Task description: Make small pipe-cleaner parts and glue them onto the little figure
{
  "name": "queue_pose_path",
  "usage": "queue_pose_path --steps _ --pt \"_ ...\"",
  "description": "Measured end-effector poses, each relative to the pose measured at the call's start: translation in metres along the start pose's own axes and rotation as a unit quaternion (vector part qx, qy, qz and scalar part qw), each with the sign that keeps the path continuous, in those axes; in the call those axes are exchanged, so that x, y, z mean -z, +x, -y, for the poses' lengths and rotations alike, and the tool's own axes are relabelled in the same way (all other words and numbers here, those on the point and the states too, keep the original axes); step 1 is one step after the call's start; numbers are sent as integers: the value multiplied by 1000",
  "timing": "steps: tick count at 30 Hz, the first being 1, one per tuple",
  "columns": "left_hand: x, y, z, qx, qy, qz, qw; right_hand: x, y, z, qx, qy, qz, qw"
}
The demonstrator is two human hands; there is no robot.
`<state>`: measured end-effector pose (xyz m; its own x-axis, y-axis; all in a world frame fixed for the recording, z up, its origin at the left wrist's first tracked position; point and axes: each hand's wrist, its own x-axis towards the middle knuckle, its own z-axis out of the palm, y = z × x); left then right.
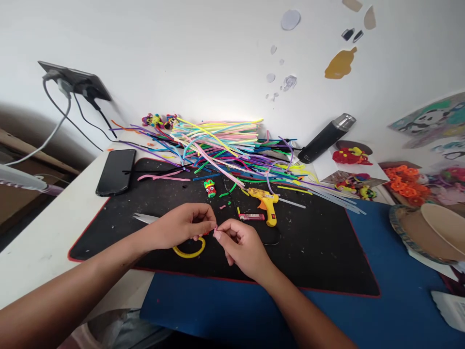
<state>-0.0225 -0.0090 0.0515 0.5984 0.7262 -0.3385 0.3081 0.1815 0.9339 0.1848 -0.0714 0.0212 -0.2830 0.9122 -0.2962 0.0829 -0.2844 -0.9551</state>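
Note:
My left hand (pixel 189 224) and my right hand (pixel 241 245) meet over the black mat (pixel 308 261), fingertips pinched together. Between them is a tiny pink piece of pipe cleaner (pixel 215 229), mostly covered by the fingers. Under my left hand lie scissors, with the blades (pixel 146 218) pointing left and a yellow handle loop (pixel 191 254) showing below. Just beyond my hands stands a small red and green pipe-cleaner figure (pixel 209 188). A yellow hot glue gun (pixel 267 203) rests to the right, beside a pink lighter (pixel 252 216).
A heap of pipe cleaners (pixel 218 138) lies along the wall. A black phone (pixel 116 172) is at the left, a black flask (pixel 327 138) leans at the back right. Glue sticks (pixel 337 198) and a round basket (pixel 410 235) lie right. Cables hang from a socket (pixel 74 80).

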Motion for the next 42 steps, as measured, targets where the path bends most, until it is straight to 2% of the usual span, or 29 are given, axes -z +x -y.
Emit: queue_pose_path --steps 3,6,8,17,25,28,33,35,40,42 --pt "2 5 3 -14 29 -41 999 2 -4 -2 -9 -1 -14 1000" --pt "6 11 2 -52 127 -120 983 4 -7 -6 -17 2 -27 999" --pt "6 18 2 -67 202 -146 966 4 -8 -10 -16 4 -32 999" --pt "-5 47 5 -70 409 -123 901 3 -8 -16 -8 -10 -31 999" --pt "-4 57 9 -53 481 -119 867 6 -9 -15 5 -22 -27 999" --pt "-4 56 8 -38 477 -120 870 7 -9 -12 1 -20 -24 1000" --pt "-6 48 -3 30 359 -95 928 8 -8 -10 3 -13 -15 1000" --pt "-8 45 -7 50 336 -87 936 8 -8 -10 5 -15 -15 1000" --pt "-9 42 -3 57 430 -116 893 7 -9 -11 7 -20 -20 1000" --pt "-9 42 1 52 443 -122 887 7 -9 -11 8 -20 -20 1000"
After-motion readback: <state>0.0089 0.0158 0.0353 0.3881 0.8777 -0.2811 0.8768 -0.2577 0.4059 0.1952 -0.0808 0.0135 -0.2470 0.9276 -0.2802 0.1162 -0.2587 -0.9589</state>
